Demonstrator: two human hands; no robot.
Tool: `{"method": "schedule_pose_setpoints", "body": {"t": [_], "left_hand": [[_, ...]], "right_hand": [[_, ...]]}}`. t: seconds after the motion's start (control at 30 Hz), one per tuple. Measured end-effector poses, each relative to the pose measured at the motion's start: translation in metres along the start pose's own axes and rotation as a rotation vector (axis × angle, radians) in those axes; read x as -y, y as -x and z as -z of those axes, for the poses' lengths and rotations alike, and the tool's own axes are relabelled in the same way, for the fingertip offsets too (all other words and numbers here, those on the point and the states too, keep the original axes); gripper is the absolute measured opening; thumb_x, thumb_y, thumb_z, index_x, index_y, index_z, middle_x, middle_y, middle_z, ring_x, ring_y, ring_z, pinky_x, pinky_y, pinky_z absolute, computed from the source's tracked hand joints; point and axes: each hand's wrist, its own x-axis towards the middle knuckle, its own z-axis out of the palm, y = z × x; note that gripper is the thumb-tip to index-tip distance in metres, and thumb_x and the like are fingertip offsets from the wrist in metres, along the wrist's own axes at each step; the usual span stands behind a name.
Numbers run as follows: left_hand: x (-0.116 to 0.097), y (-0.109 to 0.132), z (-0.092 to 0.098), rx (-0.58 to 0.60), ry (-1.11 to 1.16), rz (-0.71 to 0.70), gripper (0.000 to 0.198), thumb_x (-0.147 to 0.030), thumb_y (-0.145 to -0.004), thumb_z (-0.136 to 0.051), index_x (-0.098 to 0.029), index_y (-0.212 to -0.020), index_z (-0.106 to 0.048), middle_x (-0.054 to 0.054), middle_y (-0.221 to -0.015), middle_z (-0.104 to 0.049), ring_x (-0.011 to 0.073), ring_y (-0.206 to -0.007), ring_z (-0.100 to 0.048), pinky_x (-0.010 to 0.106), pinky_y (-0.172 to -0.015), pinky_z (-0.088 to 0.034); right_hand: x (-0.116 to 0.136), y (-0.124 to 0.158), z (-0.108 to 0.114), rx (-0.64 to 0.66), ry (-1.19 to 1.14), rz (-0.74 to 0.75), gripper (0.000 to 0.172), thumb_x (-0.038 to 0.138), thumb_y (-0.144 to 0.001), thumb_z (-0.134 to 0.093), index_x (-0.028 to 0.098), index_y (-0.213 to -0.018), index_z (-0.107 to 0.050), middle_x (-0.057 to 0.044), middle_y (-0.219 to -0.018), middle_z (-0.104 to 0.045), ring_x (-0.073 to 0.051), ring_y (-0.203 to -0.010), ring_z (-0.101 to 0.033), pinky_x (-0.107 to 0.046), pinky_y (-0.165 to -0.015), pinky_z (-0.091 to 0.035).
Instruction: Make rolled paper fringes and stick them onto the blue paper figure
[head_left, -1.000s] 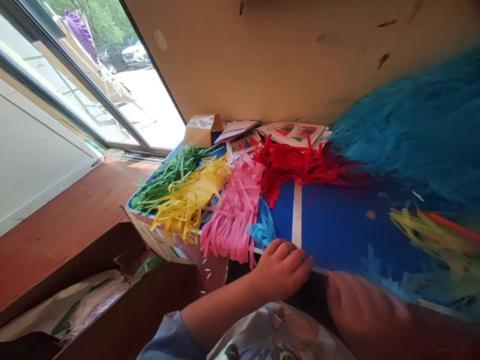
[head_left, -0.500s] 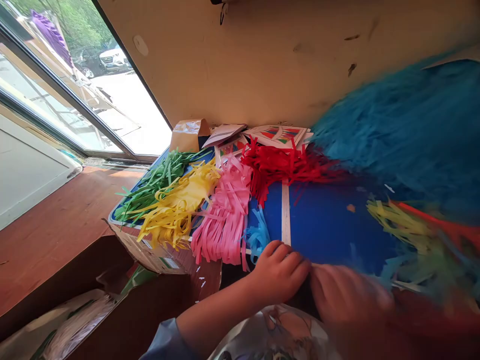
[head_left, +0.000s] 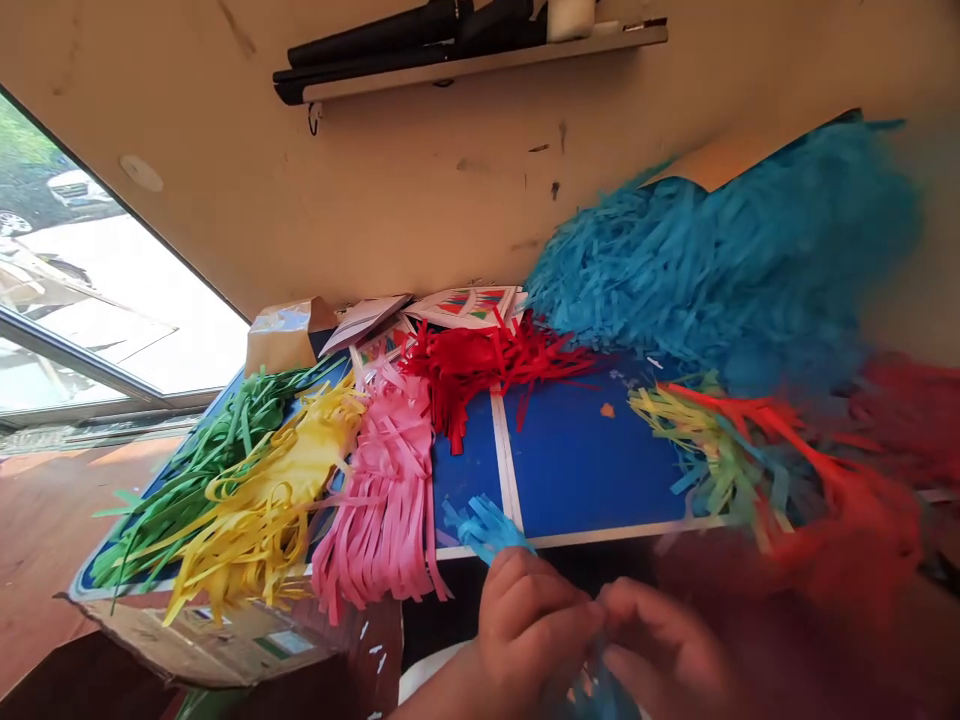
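My left hand point(head_left: 532, 620) is closed around a small bunch of blue paper fringe point(head_left: 486, 527), whose strips stick out beyond the knuckles toward the table. More blue strips hang below, between the two hands. My right hand point(head_left: 667, 640), partly blurred, meets the left at the fingertips and pinches the same fringe. Both hands are just off the front edge of the blue table point(head_left: 592, 470). Pink fringe point(head_left: 379, 500) drapes over that edge to the left of my hands.
Yellow fringe point(head_left: 262, 510) and green fringe point(head_left: 217, 470) lie at the left, red fringe point(head_left: 480, 365) behind. A large blue fringe pile point(head_left: 712, 260) leans on the wall at right, above mixed orange and yellow strips point(head_left: 795, 440). A cardboard box point(head_left: 202, 640) stands below left.
The view has turned right and upward, bringing a wall shelf into sight. My hands have drawn back from the table edge with the blue fringe, and the right hand's fingers now pinch beside the left.
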Motion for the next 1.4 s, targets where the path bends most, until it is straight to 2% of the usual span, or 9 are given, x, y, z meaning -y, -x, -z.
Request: {"method": "schedule_pose_setpoints", "body": {"t": [0.13, 0.27, 0.43, 0.63, 0.7, 0.87, 1.13, 1.27, 1.4], "left_hand": [[-0.003, 0.003, -0.005, 0.041, 0.051, 0.048, 0.011, -0.018, -0.089, -0.047, -0.017, -0.093, -0.057, 0.003, -0.072, -0.064, 0.0131, -0.066, -0.056, 0.026, -0.059, -0.047], [-0.006, 0.006, -0.011, 0.033, 0.116, 0.114, 0.009, -0.014, -0.086, -0.051, -0.016, -0.093, -0.057, 0.003, -0.074, -0.065, 0.0132, -0.070, -0.059, 0.026, -0.063, -0.050], [-0.007, 0.010, -0.018, -0.010, 0.187, 0.314, 0.010, -0.009, -0.081, -0.054, -0.018, -0.085, -0.057, 0.004, -0.076, -0.066, 0.0144, -0.076, -0.061, 0.028, -0.070, -0.053], [-0.005, 0.015, -0.017, 0.044, 0.229, 0.439, 0.010, -0.009, -0.079, -0.055, -0.017, -0.082, -0.060, 0.005, -0.074, -0.067, 0.0136, -0.070, -0.063, 0.024, -0.064, -0.052], [-0.006, 0.016, -0.017, 0.017, 0.245, 0.478, 0.008, -0.012, -0.080, -0.056, -0.017, -0.081, -0.062, 0.005, -0.073, -0.068, 0.0136, -0.069, -0.063, 0.024, -0.064, -0.052], [-0.010, 0.017, -0.017, -0.020, 0.421, 0.684, 0.013, -0.024, -0.083, -0.057, -0.015, -0.080, -0.067, 0.008, -0.076, -0.069, 0.0155, -0.071, -0.065, 0.026, -0.066, -0.053], [-0.012, 0.024, -0.021, -0.093, 0.682, 0.896, 0.022, -0.035, -0.078, -0.065, -0.014, -0.081, -0.067, 0.011, -0.084, -0.070, 0.0195, -0.079, -0.067, 0.030, -0.070, -0.055], [-0.011, 0.025, -0.020, -0.097, 0.538, 0.848, 0.021, -0.035, -0.081, -0.061, -0.015, -0.078, -0.065, 0.009, -0.080, -0.070, 0.0177, -0.077, -0.066, 0.029, -0.070, -0.054], [-0.008, 0.027, -0.014, -0.031, 0.257, 0.586, 0.013, -0.024, -0.087, -0.052, -0.017, -0.080, -0.061, 0.004, -0.072, -0.066, 0.0132, -0.067, -0.063, 0.024, -0.064, -0.053]], "right_hand": [[0.002, 0.001, 0.001, -0.035, -0.181, -0.133, 0.024, 0.038, -0.062, -0.067, 0.017, -0.062, -0.055, 0.002, -0.061, -0.047, -0.010, -0.059, -0.044, -0.022, -0.057, -0.040], [0.004, -0.001, 0.007, 0.063, -0.167, -0.124, 0.029, 0.042, -0.063, -0.067, 0.016, -0.060, -0.052, 0.002, -0.061, -0.045, -0.010, -0.058, -0.042, -0.022, -0.056, -0.039], [0.001, -0.002, 0.004, -0.115, -0.059, -0.096, 0.035, 0.047, -0.064, -0.066, 0.017, -0.058, -0.049, 0.004, -0.058, -0.038, -0.007, -0.051, -0.034, -0.018, -0.048, -0.033], [0.002, -0.001, -0.002, -0.148, 0.072, -0.046, 0.032, 0.048, -0.068, -0.061, 0.018, -0.062, -0.053, 0.003, -0.059, -0.043, -0.009, -0.054, -0.039, -0.019, -0.050, -0.038], [0.004, -0.002, -0.001, -0.152, 0.125, -0.014, 0.031, 0.048, -0.070, -0.059, 0.018, -0.061, -0.053, 0.002, -0.058, -0.044, -0.009, -0.052, -0.039, -0.019, -0.049, -0.039], [0.007, -0.006, 0.007, -0.034, 0.343, 0.134, 0.026, 0.041, -0.073, -0.057, 0.019, -0.060, -0.055, 0.001, -0.056, -0.051, -0.008, -0.044, -0.041, -0.018, -0.041, -0.037], [-0.012, -0.007, 0.001, -0.262, 0.539, 0.380, 0.019, 0.035, -0.079, -0.054, 0.021, -0.067, -0.058, -0.001, -0.065, -0.061, -0.013, -0.059, -0.058, -0.020, -0.055, -0.048], [-0.021, -0.010, -0.001, -0.281, 0.571, 0.488, 0.013, 0.030, -0.079, -0.056, 0.021, -0.071, -0.060, -0.002, -0.071, -0.063, -0.014, -0.065, -0.060, -0.022, -0.059, -0.050], [-0.022, -0.011, -0.003, -0.340, 0.506, 0.659, 0.007, 0.025, -0.078, -0.056, 0.022, -0.076, -0.061, -0.004, -0.077, -0.062, -0.015, -0.072, -0.060, -0.023, -0.063, -0.051]]}}
